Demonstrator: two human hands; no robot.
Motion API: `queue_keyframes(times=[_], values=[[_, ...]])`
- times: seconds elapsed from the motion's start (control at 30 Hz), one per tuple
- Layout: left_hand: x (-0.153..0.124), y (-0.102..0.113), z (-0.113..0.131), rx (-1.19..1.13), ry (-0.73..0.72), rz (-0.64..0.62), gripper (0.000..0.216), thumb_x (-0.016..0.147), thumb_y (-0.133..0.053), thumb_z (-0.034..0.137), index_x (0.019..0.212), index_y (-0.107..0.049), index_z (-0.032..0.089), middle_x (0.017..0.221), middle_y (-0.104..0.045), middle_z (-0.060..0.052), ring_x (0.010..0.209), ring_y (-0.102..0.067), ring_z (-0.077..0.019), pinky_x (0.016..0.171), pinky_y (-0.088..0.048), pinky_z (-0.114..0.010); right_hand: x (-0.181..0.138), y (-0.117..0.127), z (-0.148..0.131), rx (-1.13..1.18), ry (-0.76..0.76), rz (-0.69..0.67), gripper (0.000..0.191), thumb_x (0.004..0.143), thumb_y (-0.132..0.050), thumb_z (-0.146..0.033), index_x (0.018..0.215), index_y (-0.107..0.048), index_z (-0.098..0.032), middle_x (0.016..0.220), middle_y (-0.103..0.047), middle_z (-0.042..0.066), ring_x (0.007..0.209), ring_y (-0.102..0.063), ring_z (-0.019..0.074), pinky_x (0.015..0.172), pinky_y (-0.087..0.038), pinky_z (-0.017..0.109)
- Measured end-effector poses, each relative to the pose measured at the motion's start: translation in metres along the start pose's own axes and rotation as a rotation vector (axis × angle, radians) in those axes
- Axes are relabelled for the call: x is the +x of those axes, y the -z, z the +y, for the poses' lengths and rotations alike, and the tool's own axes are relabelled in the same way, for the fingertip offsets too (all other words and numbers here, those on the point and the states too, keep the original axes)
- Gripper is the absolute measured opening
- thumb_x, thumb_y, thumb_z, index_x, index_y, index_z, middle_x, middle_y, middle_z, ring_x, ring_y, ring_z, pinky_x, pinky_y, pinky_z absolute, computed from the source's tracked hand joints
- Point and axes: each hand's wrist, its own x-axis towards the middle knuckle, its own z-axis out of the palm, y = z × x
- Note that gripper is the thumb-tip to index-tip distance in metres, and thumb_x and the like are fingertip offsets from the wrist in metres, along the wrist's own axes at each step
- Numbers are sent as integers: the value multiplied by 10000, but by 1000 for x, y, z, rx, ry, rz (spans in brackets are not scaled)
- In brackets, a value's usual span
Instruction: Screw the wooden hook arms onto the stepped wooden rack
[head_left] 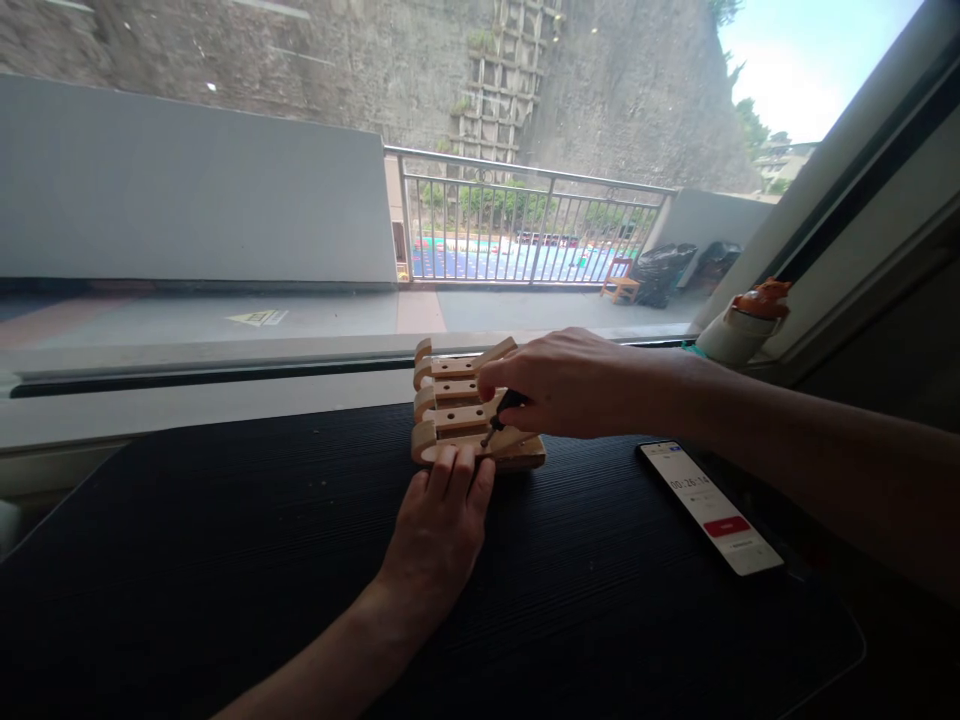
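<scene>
A small pale wooden piece (465,413) with curved ends on its left and several slats with drilled holes sits on the black table. My left hand (439,520) comes from below, its fingertips closed against the near edge of this wooden piece. From the right, my right hand (574,385) is wrapped round a screwdriver (513,400) with a dark handle. The screwdriver slants down to the left, its tip at the nearest slat, close to my left fingertips. Whether the tip sits in a screw or a hole is too small to tell. My right hand hides part of the slats.
A phone (709,507) showing a running timer lies on the black table (300,560), right of the wooden piece. A bottle (739,330) with an orange figure on top stands at the right by the window. The window sill (225,415) borders the table's far side.
</scene>
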Motion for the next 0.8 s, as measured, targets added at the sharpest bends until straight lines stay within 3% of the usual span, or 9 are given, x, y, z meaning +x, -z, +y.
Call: queue_keyframes(times=[0.17, 0.47, 0.67, 0.8], values=[[0, -1, -1, -9, 5, -4, 437, 799, -484, 179, 1234, -456, 161, 1260, -465, -134, 1157, -411, -299, 836, -458, -400, 4, 2, -7, -36, 66, -94, 203, 820, -411, -210, 791, -608, -171, 786, -638, 53, 668, -518, 122, 576, -284, 250], [-1, 0, 0, -11, 15, -31, 434, 814, -462, 194, 1246, -439, 162, 1258, -460, -136, 1169, -398, -303, 852, -448, -410, 12, -16, -5, -42, 5, 59, 315, 848, -336, -308, 746, -593, -156, 693, -620, 51, 575, -489, 117, 519, -234, 258], [-1, 2, -1, -11, -2, -29, 454, 816, -455, 180, 1267, -415, 156, 1293, -428, -138, 1182, -380, -305, 852, -444, -409, 6, -14, 7, 16, -38, 69, 306, 792, -410, -392, 1005, -555, -227, 755, -637, 24, 576, -483, 125, 505, -235, 241], [-1, 0, -1, -10, -2, -24, 453, 815, -459, 177, 1265, -416, 157, 1288, -432, -140, 1180, -381, -305, 849, -445, -411, 5, -10, 8, -8, -6, 10, 251, 781, -415, -316, 937, -590, -227, 790, -644, 31, 620, -496, 129, 523, -243, 240]])
